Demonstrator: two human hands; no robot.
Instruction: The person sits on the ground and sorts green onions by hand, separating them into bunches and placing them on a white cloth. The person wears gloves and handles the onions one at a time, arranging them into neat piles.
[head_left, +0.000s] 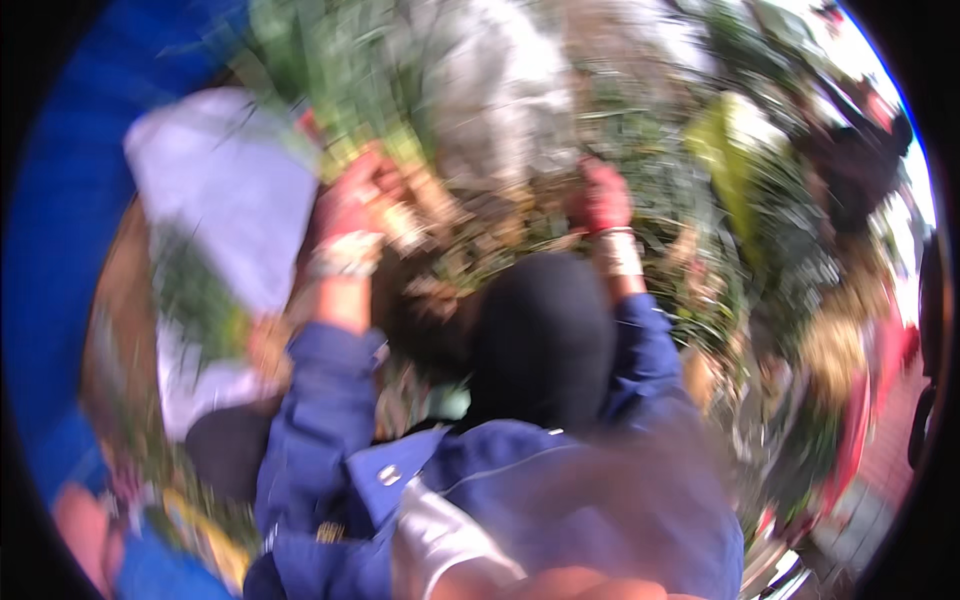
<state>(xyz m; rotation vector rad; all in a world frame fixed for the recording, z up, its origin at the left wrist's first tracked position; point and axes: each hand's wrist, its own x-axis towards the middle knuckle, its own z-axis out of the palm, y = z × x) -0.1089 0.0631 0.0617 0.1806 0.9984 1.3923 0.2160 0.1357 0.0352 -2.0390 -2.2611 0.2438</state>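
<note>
My left hand (358, 196), in a red glove, grips a bunch of long green-leaved stalks (360, 82), perhaps leeks or green onions. Their leaves point away from me and their pale lower ends (412, 217) come out on the near side of the fist. My right hand (604, 196), also in a red glove, is curled at the edge of a heap of green leaves and trimmings (667, 247). Blur hides whether anything is between its fingers. Ahead, between the two hands, spreads a whitish, crumpled sheet or bag (502, 90).
On the left lies a white sheet or bag (232, 180) with another green bunch (202, 292) on it, beside a blue surface (60, 225). To the right are a yellow-green bag (727, 165), a dark-clothed person (847, 165) and brick paving (892, 442). My dark-clad knee (544, 337) rises between my arms.
</note>
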